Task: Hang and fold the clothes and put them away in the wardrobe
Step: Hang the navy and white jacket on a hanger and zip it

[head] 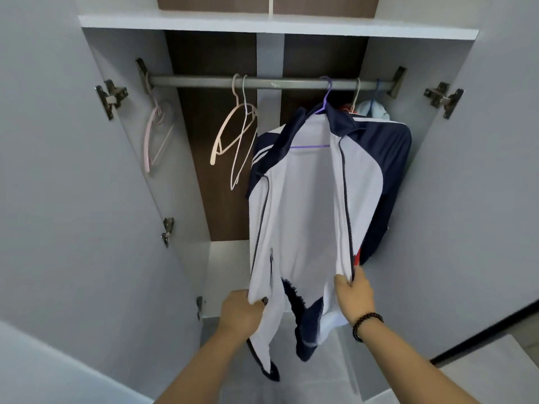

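A white and navy zip jacket (309, 199) hangs unzipped on a purple hanger (326, 103) from the grey rail (204, 82) inside the open wardrobe. My left hand (242, 312) grips the lower edge of the jacket's left front panel. My right hand (354, 295), with a dark bead bracelet on the wrist, pinches the lower edge of the right front panel by the zip. Behind the jacket, a red garment (356, 255) and a light blue garment (373, 110) hang on the same rail, mostly hidden.
Two bare pale hangers (236, 135) hang on the rail left of the jacket, and a pink hanger (154, 135) hangs at the far left. Both wardrobe doors (58, 170) stand open. A white shelf (262, 24) runs above the rail.
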`<state>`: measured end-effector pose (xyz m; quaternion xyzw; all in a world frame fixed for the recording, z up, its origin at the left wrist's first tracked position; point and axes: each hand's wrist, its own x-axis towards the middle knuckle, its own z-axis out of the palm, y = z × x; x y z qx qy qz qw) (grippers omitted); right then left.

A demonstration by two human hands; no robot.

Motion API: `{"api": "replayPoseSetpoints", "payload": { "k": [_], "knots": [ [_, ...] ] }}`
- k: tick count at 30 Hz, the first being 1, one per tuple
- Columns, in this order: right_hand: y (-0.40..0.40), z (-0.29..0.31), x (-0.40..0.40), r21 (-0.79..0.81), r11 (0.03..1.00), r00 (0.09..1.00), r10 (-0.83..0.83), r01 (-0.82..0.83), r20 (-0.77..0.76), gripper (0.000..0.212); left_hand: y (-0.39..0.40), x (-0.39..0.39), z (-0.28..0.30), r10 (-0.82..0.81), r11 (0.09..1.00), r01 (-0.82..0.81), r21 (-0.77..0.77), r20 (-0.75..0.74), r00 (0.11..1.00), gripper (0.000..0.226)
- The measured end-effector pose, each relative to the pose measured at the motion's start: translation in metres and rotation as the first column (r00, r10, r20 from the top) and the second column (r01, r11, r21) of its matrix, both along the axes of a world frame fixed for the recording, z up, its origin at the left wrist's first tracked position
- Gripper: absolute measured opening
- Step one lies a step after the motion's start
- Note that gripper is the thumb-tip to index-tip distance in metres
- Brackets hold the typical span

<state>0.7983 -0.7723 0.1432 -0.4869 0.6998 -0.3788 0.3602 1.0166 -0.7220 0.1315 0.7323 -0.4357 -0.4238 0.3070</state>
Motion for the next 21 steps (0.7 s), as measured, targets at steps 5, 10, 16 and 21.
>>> {"api": "replayPoseSetpoints", "payload": {
  "k": [5,10,16,21],
  "knots": [
    [0.037,0.001,-0.002,-0.069,0.996,0.977,0.075,-0.063,0.199,0.011,0.028,-0.023,-0.009,0.26,0.963,-0.262,-0.064,-0.028,0.965,0.024],
    [0.089,-0.014,-0.031,0.065,0.982,0.973,0.168,-0.18,0.157,0.013,0.063,-0.051,-0.004,0.431,0.888,-0.451,-0.093,-0.181,0.884,0.022],
    [0.144,-0.016,-0.079,0.173,0.97,0.968,0.131,-0.17,0.214,0.032,0.114,-0.092,-0.009,0.261,0.962,-0.228,0.153,-0.255,0.931,0.016],
    [0.174,-0.006,-0.105,0.262,0.952,0.931,0.059,-0.161,0.36,0.016,0.143,-0.118,-0.003,0.325,0.941,-0.227,0.25,-0.489,0.809,0.031]
  ]
}}
